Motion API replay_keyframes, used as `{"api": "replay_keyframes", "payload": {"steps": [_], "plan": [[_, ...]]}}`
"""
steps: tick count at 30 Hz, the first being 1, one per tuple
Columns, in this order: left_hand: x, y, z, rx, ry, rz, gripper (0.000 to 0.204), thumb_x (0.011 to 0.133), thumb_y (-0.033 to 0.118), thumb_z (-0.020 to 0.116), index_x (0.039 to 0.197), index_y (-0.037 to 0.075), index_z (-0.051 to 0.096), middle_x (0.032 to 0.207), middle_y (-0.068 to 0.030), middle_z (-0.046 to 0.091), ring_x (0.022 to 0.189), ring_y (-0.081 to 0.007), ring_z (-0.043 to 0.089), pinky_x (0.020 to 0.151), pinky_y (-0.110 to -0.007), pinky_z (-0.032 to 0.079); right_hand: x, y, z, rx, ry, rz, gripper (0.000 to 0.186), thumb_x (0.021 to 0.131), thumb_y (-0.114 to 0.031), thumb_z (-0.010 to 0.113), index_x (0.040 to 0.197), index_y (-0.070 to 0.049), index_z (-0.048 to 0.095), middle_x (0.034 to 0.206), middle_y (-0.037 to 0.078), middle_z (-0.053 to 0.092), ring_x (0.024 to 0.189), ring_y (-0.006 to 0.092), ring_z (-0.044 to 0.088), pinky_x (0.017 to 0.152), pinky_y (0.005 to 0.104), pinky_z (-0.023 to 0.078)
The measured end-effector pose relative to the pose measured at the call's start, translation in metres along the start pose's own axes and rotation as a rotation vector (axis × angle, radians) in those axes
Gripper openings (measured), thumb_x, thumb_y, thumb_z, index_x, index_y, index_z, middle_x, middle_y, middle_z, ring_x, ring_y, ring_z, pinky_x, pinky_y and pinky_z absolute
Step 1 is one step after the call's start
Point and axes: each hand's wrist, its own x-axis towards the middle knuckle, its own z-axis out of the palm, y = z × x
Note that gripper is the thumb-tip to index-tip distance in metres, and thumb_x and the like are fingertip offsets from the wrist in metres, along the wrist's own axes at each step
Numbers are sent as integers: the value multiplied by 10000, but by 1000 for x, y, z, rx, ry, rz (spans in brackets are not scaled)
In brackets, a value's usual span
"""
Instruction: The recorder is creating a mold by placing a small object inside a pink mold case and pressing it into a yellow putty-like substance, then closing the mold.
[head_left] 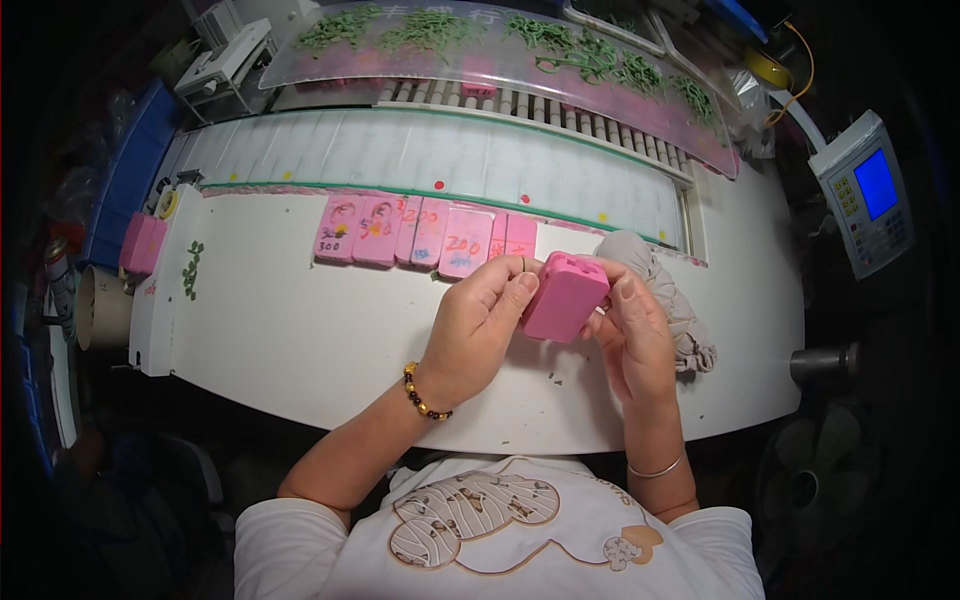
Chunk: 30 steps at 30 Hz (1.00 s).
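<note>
We hold 1 pink block (566, 302) up over the white table (330, 345), tilted, with its top end pointing away from us. Our left hand (482, 322) pinches it along the left side, thumb against its edge and the other fingers partly hidden behind. Our right hand (640, 325) grips the right side between thumb and fingers, the palm partly open. On our left wrist sits a bracelet of black and gold beads (424, 396); on the right is a thin bangle (657, 469).

Just beyond our left hand, a row of pink blocks (375, 232) with handwritten marks lies along the green edge of a pale belt (370, 150). A crumpled beige cloth (675, 300) lies just beside our right hand. Small green bits (192, 270) rest on the table at the left, and at the right stands a keypad panel with a blue screen (866, 193).
</note>
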Motion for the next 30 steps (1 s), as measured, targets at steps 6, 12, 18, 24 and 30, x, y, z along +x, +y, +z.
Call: {"api": "replay_keyframes", "payload": {"steps": [6,12,18,24,30], "plan": [[-2,8,6,38,29,45,318,1005,229,508,1154,-47,563,926,-25,626,789,-53,555,694,-216,457,-1,3,4,-261,13,-198,204,904,-104,656,1081,-10,613,966,12,621,825,49,549,699,204,439],[-1,11,2,280,26,200,276,965,182,577,1107,-54,570,976,-97,650,847,-145,627,767,-264,506,0,5,-3,-403,-41,-291,180,844,-41,700,1006,-3,631,943,14,611,832,61,564,668,199,443],[0,4,2,290,-44,298,237,972,160,555,1099,-41,545,988,-68,607,890,-117,575,810,-263,471,2,4,-6,-416,-100,-311,247,798,-17,723,1025,-12,625,978,24,598,867,85,566,691,209,438],[2,-5,3,141,123,282,245,968,172,564,1102,-27,516,1001,-72,579,904,-133,560,812,-263,465,1,16,0,-590,108,-431,452,751,-28,766,1144,-33,543,1074,54,557,900,124,558,723,235,444],[1,-4,9,202,237,387,230,892,138,666,1003,-18,538,935,-92,594,815,-168,590,730,-289,490,-9,31,24,-780,25,-583,605,741,-55,783,1232,-16,433,1129,112,533,916,176,580,798,310,502]]}}
